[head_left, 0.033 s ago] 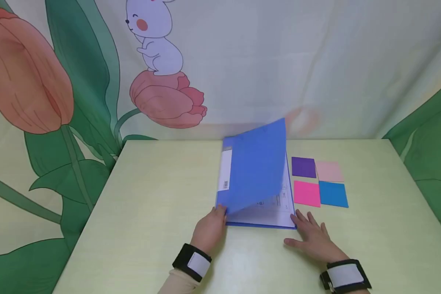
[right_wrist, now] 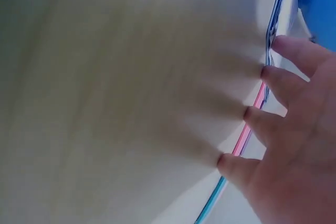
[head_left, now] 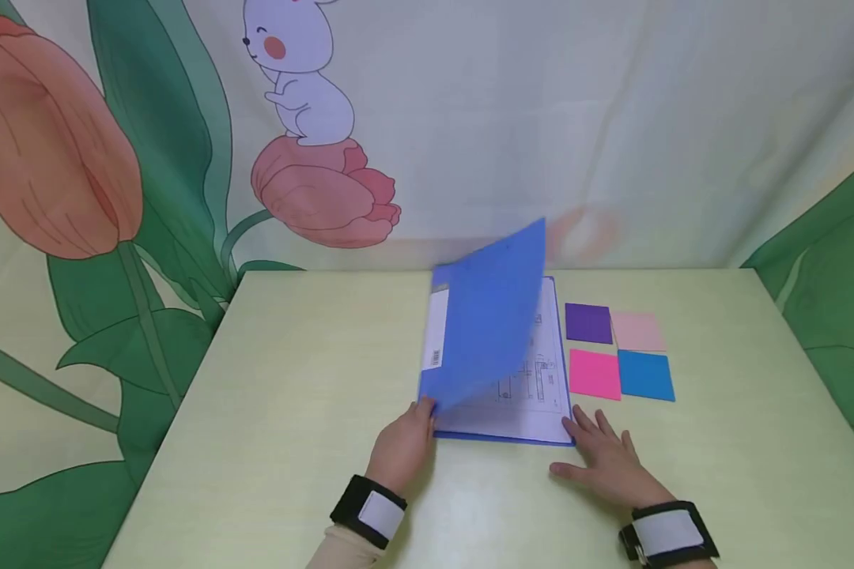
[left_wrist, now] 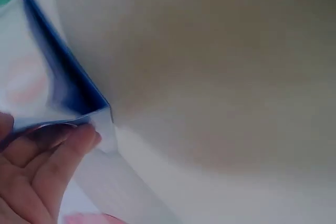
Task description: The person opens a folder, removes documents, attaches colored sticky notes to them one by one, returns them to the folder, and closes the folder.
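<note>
A blue folder [head_left: 491, 316] lies on the table, its front cover lifted at a slant and hinged along the left spine. Beneath the cover shows a printed white page [head_left: 534, 399]. My left hand [head_left: 402, 450] grips the folder at the lower left, near the spine; in the left wrist view its fingers [left_wrist: 58, 169] pinch the cover's edge. At the lower right corner, my right hand [head_left: 608, 466] has its fingers spread, and the fingertips touch the folder's edge and the table. The right wrist view shows those fingers [right_wrist: 268, 124] nearly straight.
Right of the folder lie four-cornered paper squares: purple [head_left: 588, 323], pale pink [head_left: 638, 331], bright pink [head_left: 595, 374] and blue [head_left: 646, 375]. A printed curtain [head_left: 498, 118] hangs behind the pale table [head_left: 313, 363].
The blue cover has swung a little further up and left, uncovering more of the printed page. My left hand has shifted slightly left; the right hand stays put.
</note>
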`<act>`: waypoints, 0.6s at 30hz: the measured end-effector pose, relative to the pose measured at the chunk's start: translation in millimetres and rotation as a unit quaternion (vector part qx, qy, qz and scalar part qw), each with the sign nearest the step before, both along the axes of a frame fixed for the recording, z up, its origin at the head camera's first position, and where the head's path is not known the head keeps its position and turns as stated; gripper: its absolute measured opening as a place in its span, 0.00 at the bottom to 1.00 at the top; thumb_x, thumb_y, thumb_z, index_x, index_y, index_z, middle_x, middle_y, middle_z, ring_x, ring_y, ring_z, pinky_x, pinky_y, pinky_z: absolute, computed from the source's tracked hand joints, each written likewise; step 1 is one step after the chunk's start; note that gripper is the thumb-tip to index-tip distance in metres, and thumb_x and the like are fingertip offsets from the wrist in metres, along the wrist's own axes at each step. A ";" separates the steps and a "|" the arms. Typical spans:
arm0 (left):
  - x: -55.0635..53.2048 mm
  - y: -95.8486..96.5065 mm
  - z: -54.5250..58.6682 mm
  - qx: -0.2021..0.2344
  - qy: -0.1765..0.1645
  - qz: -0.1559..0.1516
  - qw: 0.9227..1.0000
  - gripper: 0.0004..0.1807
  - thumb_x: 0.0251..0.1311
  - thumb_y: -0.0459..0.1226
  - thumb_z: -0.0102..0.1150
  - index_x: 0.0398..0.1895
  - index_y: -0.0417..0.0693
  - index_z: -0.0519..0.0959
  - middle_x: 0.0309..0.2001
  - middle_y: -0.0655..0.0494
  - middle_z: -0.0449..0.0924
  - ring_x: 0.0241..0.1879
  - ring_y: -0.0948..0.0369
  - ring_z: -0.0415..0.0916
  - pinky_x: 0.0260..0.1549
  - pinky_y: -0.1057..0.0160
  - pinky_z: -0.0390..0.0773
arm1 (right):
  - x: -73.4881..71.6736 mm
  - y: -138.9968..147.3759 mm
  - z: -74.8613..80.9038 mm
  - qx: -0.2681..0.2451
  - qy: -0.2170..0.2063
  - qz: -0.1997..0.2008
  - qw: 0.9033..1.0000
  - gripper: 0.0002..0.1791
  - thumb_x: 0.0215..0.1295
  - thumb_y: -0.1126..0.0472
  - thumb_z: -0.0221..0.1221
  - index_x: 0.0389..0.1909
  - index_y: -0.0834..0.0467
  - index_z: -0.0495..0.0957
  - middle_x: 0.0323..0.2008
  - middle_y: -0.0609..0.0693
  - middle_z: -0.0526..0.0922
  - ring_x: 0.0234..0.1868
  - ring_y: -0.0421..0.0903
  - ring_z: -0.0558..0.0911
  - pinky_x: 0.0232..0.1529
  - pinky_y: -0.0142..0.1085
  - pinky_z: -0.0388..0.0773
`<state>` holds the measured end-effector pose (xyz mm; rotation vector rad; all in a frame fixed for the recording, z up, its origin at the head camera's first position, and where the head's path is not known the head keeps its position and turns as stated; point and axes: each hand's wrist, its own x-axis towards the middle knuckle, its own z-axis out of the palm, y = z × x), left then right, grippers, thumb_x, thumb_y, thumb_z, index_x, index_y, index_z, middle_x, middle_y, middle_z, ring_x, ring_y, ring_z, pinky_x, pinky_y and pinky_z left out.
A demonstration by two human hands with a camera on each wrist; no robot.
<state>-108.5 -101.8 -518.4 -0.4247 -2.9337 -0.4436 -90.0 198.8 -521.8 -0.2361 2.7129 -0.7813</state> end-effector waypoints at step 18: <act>20.7 -72.7 -0.1 0.291 -0.327 0.225 0.871 0.27 0.69 0.50 0.40 0.20 0.41 0.75 0.13 0.53 0.75 0.10 0.60 0.73 0.11 0.64 0.71 | 0.0 -4.3 1.4 0.014 -0.023 -0.020 0.999 0.41 0.56 0.48 0.62 0.67 0.61 0.60 0.70 0.58 0.52 0.69 0.65 0.41 0.58 0.67 0.32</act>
